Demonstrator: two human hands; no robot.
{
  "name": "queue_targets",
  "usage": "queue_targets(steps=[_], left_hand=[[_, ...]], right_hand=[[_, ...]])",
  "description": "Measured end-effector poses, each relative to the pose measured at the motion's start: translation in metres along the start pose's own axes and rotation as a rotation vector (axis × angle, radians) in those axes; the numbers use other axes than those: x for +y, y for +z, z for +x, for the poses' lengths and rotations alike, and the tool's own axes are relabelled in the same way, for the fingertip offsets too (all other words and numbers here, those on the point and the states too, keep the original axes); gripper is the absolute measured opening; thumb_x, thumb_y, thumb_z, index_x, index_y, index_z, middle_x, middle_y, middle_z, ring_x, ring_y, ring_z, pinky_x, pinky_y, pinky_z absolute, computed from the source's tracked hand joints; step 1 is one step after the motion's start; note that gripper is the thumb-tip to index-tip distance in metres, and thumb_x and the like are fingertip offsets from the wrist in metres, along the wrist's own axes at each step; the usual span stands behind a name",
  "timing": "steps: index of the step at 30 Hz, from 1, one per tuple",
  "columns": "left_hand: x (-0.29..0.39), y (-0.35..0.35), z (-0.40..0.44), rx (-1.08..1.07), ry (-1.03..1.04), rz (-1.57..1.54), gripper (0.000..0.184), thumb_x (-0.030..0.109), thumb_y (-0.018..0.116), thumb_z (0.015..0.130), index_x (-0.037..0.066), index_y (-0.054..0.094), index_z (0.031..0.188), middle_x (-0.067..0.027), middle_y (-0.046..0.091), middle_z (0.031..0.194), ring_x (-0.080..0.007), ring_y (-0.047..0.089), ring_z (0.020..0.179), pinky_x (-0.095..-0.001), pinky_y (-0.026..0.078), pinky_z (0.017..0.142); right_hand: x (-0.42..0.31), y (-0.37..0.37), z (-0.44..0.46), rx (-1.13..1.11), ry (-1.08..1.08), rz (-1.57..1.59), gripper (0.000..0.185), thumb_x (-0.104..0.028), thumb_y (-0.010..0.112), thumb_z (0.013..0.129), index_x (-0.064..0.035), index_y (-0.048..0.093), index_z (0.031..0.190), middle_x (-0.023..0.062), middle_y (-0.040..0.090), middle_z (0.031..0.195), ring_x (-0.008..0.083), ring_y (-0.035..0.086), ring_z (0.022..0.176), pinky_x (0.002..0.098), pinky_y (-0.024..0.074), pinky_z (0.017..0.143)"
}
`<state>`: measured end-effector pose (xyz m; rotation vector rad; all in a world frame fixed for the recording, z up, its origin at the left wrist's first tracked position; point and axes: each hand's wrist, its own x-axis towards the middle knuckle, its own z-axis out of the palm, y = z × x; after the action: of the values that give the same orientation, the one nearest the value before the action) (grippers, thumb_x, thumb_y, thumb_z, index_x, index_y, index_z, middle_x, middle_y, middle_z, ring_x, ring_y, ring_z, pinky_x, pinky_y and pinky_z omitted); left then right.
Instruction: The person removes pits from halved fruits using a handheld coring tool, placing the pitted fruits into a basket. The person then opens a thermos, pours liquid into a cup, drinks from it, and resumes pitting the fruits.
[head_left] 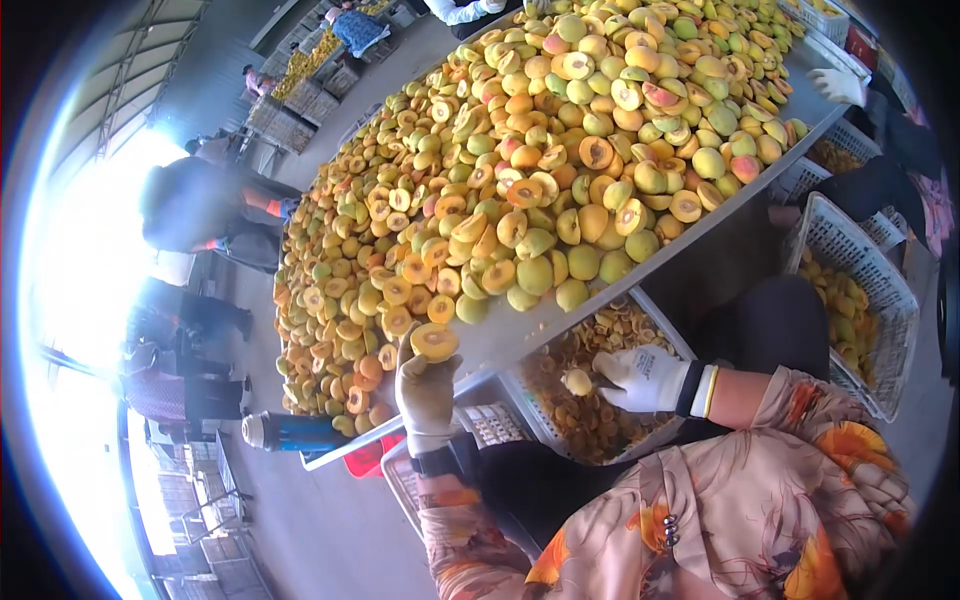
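Gloved in white, my left hand (424,393) grips a yellow peach half (434,342), cut face upward, beside the front edge of the metal table (500,335). My right hand (642,380), also in a white glove, is closed over a crate of brownish pits and scraps (590,415). At its fingertips is a small pale rounded piece (577,382); whether the fingers hold it directly or by a tool is too small to tell. A large heap of halved and whole peaches (530,170) covers most of the table.
To the right stands a white crate (865,270) holding peach pieces. A blue cylindrical container (295,432) is by the table's left corner, near a red object (368,458). Another person's gloved hand (838,86) rests at the far right edge. Other people stand at the left.
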<state>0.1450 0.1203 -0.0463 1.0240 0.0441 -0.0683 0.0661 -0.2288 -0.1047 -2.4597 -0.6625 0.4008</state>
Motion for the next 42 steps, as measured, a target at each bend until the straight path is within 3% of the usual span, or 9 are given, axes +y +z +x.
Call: queue_targets(steps=[4, 9, 15, 19, 22, 33, 36, 40, 42], left_hand=[[-0.01, 0.042, -0.061, -0.058, -0.007, -0.283, 0.061, 0.028, 0.064, 0.091, 0.006, 0.049, 0.146, -0.0199, 0.059, 0.138, -0.0379, 0.063, 0.115, -0.0468, 0.053, 0.091], [-0.028, 0.075, -0.097, 0.121, -0.004, -0.25, 0.058, 0.047, 0.059, 0.101, 0.004, 0.052, 0.14, -0.0193, 0.061, 0.13, -0.0322, 0.063, 0.109, -0.0405, 0.053, 0.089], [-0.036, 0.094, -0.121, 0.151, 0.2, 0.237, 0.043, 0.033, 0.055, 0.104, 0.0, 0.054, 0.132, -0.0203, 0.063, 0.127, -0.0306, 0.065, 0.113, -0.038, 0.056, 0.09], [-0.038, 0.103, -0.133, 0.196, 0.22, 0.233, 0.038, 0.028, 0.053, 0.104, -0.002, 0.055, 0.127, -0.0202, 0.065, 0.121, -0.0306, 0.068, 0.106, -0.0369, 0.059, 0.085], [-0.039, 0.114, -0.138, 0.29, 0.231, 0.226, 0.038, 0.03, 0.053, 0.104, -0.003, 0.058, 0.124, -0.0179, 0.067, 0.114, -0.0276, 0.069, 0.1, -0.0356, 0.06, 0.08], [-0.041, 0.16, -0.168, 0.33, 0.461, 0.295, 0.05, 0.04, 0.047, 0.109, -0.005, 0.056, 0.128, -0.0165, 0.068, 0.107, -0.0216, 0.067, 0.09, -0.0333, 0.057, 0.081], [-0.04, 0.163, -0.169, 0.325, 0.487, 0.323, 0.049, 0.038, 0.047, 0.109, -0.006, 0.057, 0.127, -0.0174, 0.069, 0.106, -0.0217, 0.067, 0.09, -0.0337, 0.056, 0.082], [-0.041, 0.169, -0.167, 0.326, 0.529, 0.325, 0.044, 0.033, 0.048, 0.109, -0.006, 0.059, 0.125, -0.0176, 0.069, 0.105, -0.0211, 0.067, 0.089, -0.0326, 0.056, 0.081], [-0.043, 0.165, -0.162, 0.352, 0.53, 0.382, 0.041, 0.03, 0.048, 0.109, -0.006, 0.06, 0.124, -0.0176, 0.07, 0.104, -0.0208, 0.067, 0.088, -0.0322, 0.056, 0.08]], right_hand=[[0.084, 0.067, 0.003, -0.242, 0.252, -0.236, 0.044, -0.026, 0.043, 0.1, 0.0063, 0.05, 0.128, 0.0249, 0.072, 0.108, 0.0408, 0.071, 0.094, 0.0498, 0.0542, 0.082], [0.01, 0.009, -0.017, -0.125, 0.076, -0.239, 0.063, -0.042, 0.05, 0.101, -0.0045, 0.034, 0.149, 0.0252, 0.071, 0.107, 0.0423, 0.07, 0.094, 0.0516, 0.0527, 0.087], [0.145, 0.1, -0.016, -0.333, 0.162, -0.511, 0.033, -0.024, 0.054, 0.095, -0.0067, 0.06, 0.122, 0.0218, 0.071, 0.116, 0.0334, 0.069, 0.111, 0.0472, 0.0549, 0.088], [-0.024, -0.008, -0.035, 0.034, 0.036, 0.061, 0.045, -0.039, 0.061, 0.094, -0.0002, 0.055, 0.115, 0.0271, 0.07, 0.107, 0.044, 0.068, 0.102, 0.0493, 0.0527, 0.086], [-0.093, -0.026, -0.045, 0.28, -0.311, 0.567, 0.029, -0.016, 0.07, 0.091, 0.0, 0.055, 0.11, 0.0249, 0.069, 0.1, 0.039, 0.07, 0.095, 0.045, 0.054, 0.076], [-0.135, -0.027, -0.059, 0.385, -0.452, 0.327, 0.024, -0.021, 0.044, 0.106, -0.0018, 0.058, 0.101, 0.0173, 0.065, 0.08, 0.0373, 0.063, 0.068, 0.0429, 0.0499, 0.066], [-0.125, -0.017, -0.046, 0.225, -0.417, 0.521, 0.02, -0.018, 0.046, 0.106, -0.0018, 0.057, 0.105, 0.0158, 0.065, 0.081, 0.0367, 0.064, 0.069, 0.0435, 0.0507, 0.066], [-0.119, -0.013, -0.048, 0.438, -0.499, -0.063, 0.018, -0.017, 0.055, 0.1, -0.002, 0.057, 0.108, 0.018, 0.067, 0.084, 0.0378, 0.065, 0.071, 0.0442, 0.0525, 0.067], [-0.13, -0.019, -0.051, 0.34, -0.396, 0.433, 0.021, -0.017, 0.061, 0.095, -0.0018, 0.057, 0.109, 0.0189, 0.068, 0.087, 0.0376, 0.067, 0.073, 0.0442, 0.0536, 0.069]])
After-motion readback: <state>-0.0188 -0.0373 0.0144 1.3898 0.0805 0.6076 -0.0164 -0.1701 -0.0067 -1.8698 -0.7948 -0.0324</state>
